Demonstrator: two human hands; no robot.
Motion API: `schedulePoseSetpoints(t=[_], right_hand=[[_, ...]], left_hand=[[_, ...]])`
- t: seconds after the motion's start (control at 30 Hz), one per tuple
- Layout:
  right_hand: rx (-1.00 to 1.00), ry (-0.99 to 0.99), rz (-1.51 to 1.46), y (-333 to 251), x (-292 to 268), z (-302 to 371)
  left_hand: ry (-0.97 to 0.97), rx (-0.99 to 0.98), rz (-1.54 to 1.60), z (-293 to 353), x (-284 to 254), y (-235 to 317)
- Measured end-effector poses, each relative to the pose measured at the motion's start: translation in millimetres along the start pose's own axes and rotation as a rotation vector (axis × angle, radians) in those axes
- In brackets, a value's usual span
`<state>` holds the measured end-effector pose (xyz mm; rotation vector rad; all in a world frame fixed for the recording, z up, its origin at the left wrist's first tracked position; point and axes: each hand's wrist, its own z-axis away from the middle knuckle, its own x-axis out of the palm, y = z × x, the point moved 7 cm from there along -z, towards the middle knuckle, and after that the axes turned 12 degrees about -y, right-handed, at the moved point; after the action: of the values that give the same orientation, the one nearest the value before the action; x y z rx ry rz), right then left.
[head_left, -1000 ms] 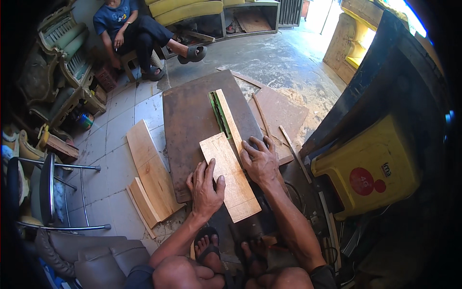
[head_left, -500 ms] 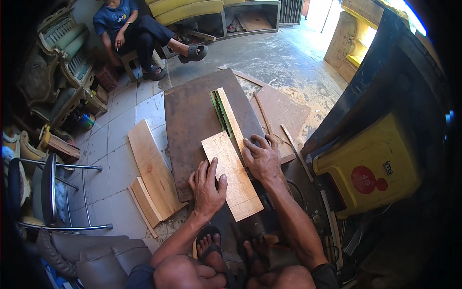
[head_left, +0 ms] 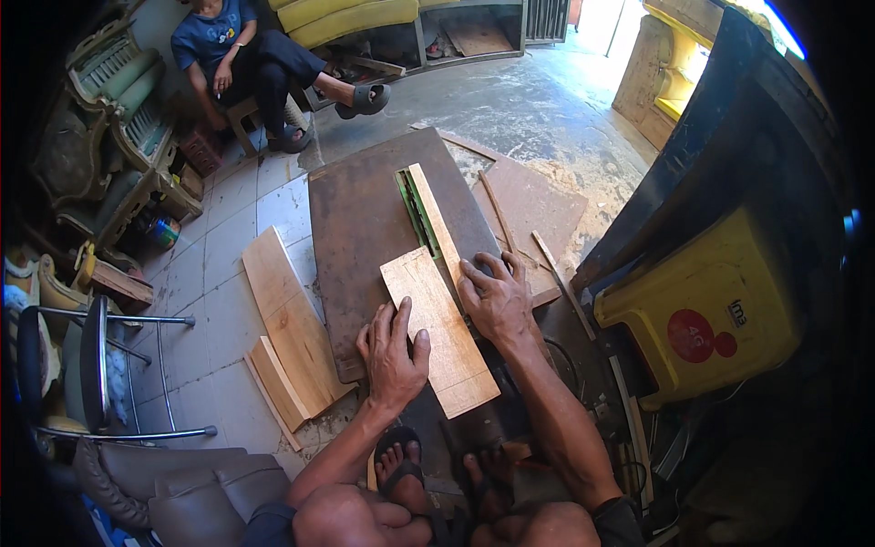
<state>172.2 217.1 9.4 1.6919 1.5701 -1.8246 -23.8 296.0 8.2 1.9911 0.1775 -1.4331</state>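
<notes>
A pale wooden board (head_left: 447, 346) lies at a slant on a brown tabletop (head_left: 355, 210), its near end reaching past the table's front edge. My left hand (head_left: 395, 360) rests at the board's left edge, fingers spread, with fingertips and thumb against the wood. A narrow wooden strip (head_left: 428, 205) runs along the board's right side, beside a green-edged slot (head_left: 412, 205) in the tabletop. My right hand (head_left: 497, 296) curls over the near end of this strip, fingers bent around it next to the board. What lies under its palm is hidden.
Curved wooden planks (head_left: 292, 319) lie on the tiles left of the table. A yellow plastic stool (head_left: 702, 310) and a dark panel (head_left: 711, 155) stand at the right. Thin offcuts (head_left: 563, 283) lie beside the table. A seated person (head_left: 246, 73) is at the back left.
The view has shifted very slightly. Both hands, the board and the strip keep practically the same places.
</notes>
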Motion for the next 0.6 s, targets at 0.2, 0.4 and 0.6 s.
schedulePoseSetpoints(t=[0.2,0.4,0.6], right_hand=[[0.035,0.012,0.004,3.1,-1.2,2.4],[0.044,-0.011,0.011,1.4,0.7,2.4],[0.057,-0.014,0.005,3.0,-0.6,2.5]], left_hand=[[-0.01,0.015,-0.009,-1.2,4.4,1.7],[-0.028,0.014,-0.031,-1.6,7.1,-2.5],[-0.043,0.01,-0.013,-3.4,7.0,-0.2]])
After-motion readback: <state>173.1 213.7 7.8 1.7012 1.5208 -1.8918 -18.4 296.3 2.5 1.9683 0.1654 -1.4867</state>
